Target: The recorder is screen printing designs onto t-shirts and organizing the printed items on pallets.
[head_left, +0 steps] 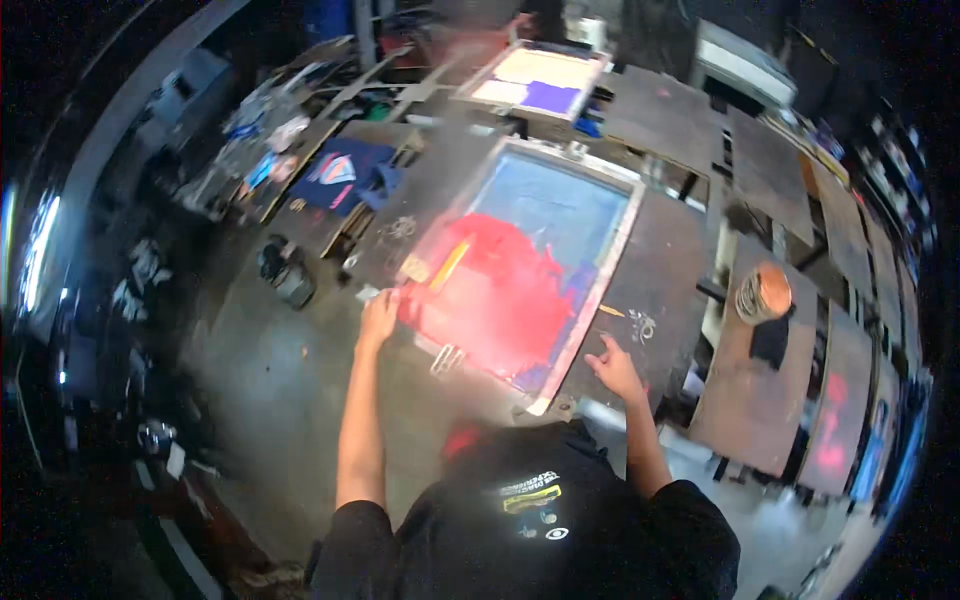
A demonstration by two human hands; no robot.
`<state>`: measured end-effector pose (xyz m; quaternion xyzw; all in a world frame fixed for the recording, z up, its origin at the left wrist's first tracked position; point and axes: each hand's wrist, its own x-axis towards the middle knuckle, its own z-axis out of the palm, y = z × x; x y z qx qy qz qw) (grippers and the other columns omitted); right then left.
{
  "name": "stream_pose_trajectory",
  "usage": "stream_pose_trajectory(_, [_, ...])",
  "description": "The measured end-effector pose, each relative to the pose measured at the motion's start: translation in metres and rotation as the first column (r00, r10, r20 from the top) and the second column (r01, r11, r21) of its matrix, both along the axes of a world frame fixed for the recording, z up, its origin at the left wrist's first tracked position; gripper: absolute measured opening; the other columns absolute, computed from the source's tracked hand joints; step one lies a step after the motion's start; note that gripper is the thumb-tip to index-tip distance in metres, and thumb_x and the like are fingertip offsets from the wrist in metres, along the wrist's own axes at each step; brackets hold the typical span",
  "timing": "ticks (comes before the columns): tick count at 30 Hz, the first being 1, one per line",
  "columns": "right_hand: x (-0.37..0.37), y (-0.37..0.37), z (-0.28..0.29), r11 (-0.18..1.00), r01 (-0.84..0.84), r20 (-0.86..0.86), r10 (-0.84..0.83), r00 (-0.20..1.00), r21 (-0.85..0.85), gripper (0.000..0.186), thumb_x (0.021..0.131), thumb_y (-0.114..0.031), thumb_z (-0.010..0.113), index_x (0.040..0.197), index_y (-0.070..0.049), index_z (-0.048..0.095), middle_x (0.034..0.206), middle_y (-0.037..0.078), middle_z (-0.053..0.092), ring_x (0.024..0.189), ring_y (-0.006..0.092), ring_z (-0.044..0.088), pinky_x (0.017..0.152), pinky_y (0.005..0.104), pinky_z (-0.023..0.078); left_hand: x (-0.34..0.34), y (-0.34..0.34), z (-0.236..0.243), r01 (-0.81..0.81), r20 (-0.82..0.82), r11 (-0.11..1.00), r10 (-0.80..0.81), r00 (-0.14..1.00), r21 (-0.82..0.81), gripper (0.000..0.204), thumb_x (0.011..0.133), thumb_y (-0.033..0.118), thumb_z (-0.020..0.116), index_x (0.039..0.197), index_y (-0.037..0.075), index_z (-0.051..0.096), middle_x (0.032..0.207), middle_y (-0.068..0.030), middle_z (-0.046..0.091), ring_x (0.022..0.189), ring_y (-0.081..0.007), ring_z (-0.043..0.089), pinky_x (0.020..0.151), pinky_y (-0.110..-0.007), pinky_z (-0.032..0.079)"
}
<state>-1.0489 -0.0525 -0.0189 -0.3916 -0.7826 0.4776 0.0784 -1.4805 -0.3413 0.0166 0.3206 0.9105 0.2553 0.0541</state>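
In front of me a screen-printing frame (622,240) with blue mesh (560,200) lies tilted across a dark board. A bright red layer (500,310), ink or cloth, I cannot tell which, spreads over its near part. A yellow strip (450,265) lies on the red's left side. My left hand (378,318) is at the frame's near left edge, fingers closed together; what they grip is hidden. Past the frame's right edge, my right hand (614,368) hovers apart from it, holding nothing, its fingers spread.
Several flat boards (660,260) stand around on arms. One to the right carries a brown-topped tub (765,293) beside a black cloth (769,343). Another framed screen (550,70) sits at the back. A navy printed shirt (345,175) lies back left.
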Motion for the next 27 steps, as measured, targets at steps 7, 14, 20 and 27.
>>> stream_pose_trajectory(7, [-0.011, -0.064, -0.012, 0.993, 0.11, 0.11, -0.104, 0.988, -0.05, 0.078, 0.086, -0.041, 0.068, 0.143, 0.003, 0.037, 0.078, 0.019, 0.07, 0.072, 0.0285, 0.07, 0.07, 0.0393, 0.054, -0.079, -0.002, -0.038, -0.068, 0.066, 0.972, 0.085, 0.994, -0.224, 0.067, 0.099, 0.056, 0.032, 0.109, -0.001, 0.064, 0.11, -0.0311, 0.063, 0.108, -0.0466, 0.058, 0.092, -0.054, 0.044])
stream_pose_trajectory(14, [-0.063, -0.116, 0.006, 0.948, 0.286, 0.393, -0.318, 0.863, 0.14, 0.079, 0.083, -0.052, 0.062, 0.134, 0.003, 0.038, 0.102, 0.037, 0.063, 0.097, 0.0526, 0.061, 0.087, 0.0552, 0.049, -0.087, -0.011, -0.063, 0.045, 0.11, 0.99, -0.03, 0.994, -0.132, 0.07, 0.099, 0.059, 0.03, 0.105, 0.001, 0.068, 0.094, -0.0293, 0.067, 0.096, -0.0487, 0.062, 0.084, -0.055, 0.047])
stream_pose_trajectory(20, [-0.095, -0.135, 0.005, 0.862, 0.4, 0.382, -0.5, 0.777, 0.312, 0.072, 0.082, -0.057, 0.064, 0.111, 0.007, 0.048, 0.091, 0.035, 0.065, 0.091, 0.0508, 0.063, 0.082, 0.0531, 0.05, -0.11, -0.011, -0.069, 0.121, 0.274, 0.992, -0.109, 0.956, -0.027, 0.074, 0.098, 0.061, 0.026, 0.103, 0.001, 0.068, 0.098, -0.0321, 0.065, 0.1, -0.0505, 0.059, 0.089, -0.055, 0.045])
stream_pose_trajectory(27, [-0.077, -0.126, -0.006, 0.785, 0.541, 0.18, -0.605, 0.776, 0.303, 0.067, 0.09, -0.056, 0.057, 0.107, 0.008, 0.06, 0.094, 0.025, 0.068, 0.095, 0.0359, 0.066, 0.083, 0.0425, 0.049, -0.134, -0.002, -0.039, 0.31, 0.439, 0.945, -0.323, 0.838, 0.102, 0.08, 0.098, 0.064, 0.023, 0.122, -0.003, 0.06, 0.124, -0.0352, 0.055, 0.125, -0.0463, 0.048, 0.104, -0.047, 0.038])
